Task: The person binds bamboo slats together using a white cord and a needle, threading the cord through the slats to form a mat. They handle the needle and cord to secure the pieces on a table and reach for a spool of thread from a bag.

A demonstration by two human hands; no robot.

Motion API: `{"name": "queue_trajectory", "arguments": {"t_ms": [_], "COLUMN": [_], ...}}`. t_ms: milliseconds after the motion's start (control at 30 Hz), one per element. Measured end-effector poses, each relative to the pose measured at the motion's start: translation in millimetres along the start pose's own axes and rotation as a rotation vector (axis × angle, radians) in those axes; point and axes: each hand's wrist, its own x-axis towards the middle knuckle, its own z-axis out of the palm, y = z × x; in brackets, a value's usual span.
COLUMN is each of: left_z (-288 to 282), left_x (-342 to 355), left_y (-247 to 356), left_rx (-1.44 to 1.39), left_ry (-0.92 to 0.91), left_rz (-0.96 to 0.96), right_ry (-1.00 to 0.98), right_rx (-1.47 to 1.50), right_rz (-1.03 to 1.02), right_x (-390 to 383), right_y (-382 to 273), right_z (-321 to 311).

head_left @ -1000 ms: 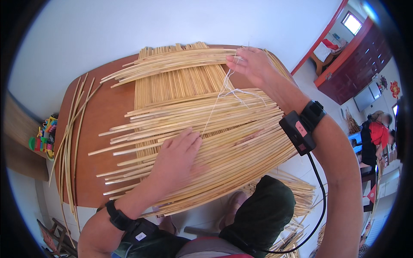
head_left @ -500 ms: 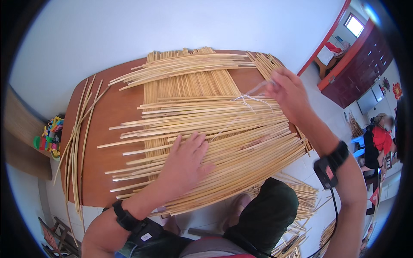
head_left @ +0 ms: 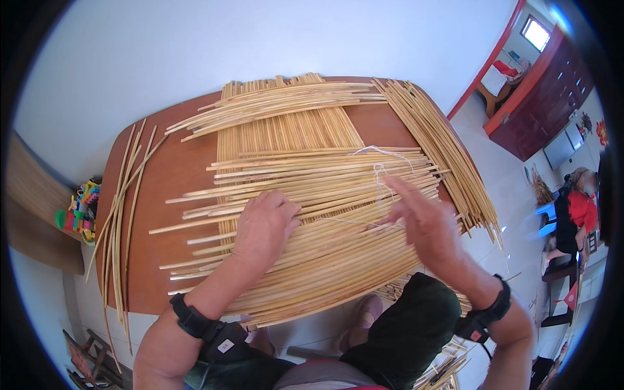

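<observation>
A layer of pale thin sticks lies side by side across the near part of the table, over a mat of joined sticks. My left hand rests on the layer's left part, fingers curled together; what they grip is hidden. Above the right part, my right hand is slightly blurred, its fingers stretched toward the left and apart. Beside those fingers a white string forms a small loop, trailing over the sticks. One strand runs from near my left fingertips toward my right hand.
The brown table has rounded corners. Loose sticks lie at its left, as a bundle at the back, and as another bundle along the right edge. Colourful toy blocks stand at far left. A seated person is at far right.
My right hand has come down and nearer from the far right, and the string has slackened into a loop. My left hand has shifted slightly left and away, its fingers now curled.
</observation>
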Motion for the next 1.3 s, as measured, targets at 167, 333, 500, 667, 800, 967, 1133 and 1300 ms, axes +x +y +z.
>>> {"name": "queue_trajectory", "arguments": {"t_ms": [167, 333, 500, 667, 800, 967, 1133, 1300], "left_z": [0, -3, -1, 0, -2, -4, 0, 1], "left_x": [5, 8, 8, 6, 4, 2, 2, 1], "left_y": [4, 7, 7, 3, 2, -2, -8, -9], "left_rx": [0.048, 0.188, 0.264, 0.226, 0.167, 0.099, 0.023, 0.003], "left_ry": [-0.052, -0.175, -0.171, -0.121, -0.117, -0.101, -0.096, -0.079], "left_rz": [0.006, 0.044, 0.116, 0.151, 0.144, 0.182, 0.178, 0.187], "right_ry": [-0.161, -0.037, -0.040, -0.058, -0.083, -0.131, -0.157, -0.216], "right_rx": [0.609, 0.535, 0.600, 0.375, 0.321, 0.427, 0.424, 0.409], "right_rz": [0.477, 0.241, 0.398, 0.356, 0.367, 0.401, 0.337, 0.363], "right_x": [-5, -10, -10, -3, -4, -9, -11, -8], "right_y": [-21, -16, -11, -12, -10, -8, -11, -15], "right_z": [48, 88, 96, 93, 96, 108, 114, 113]}}
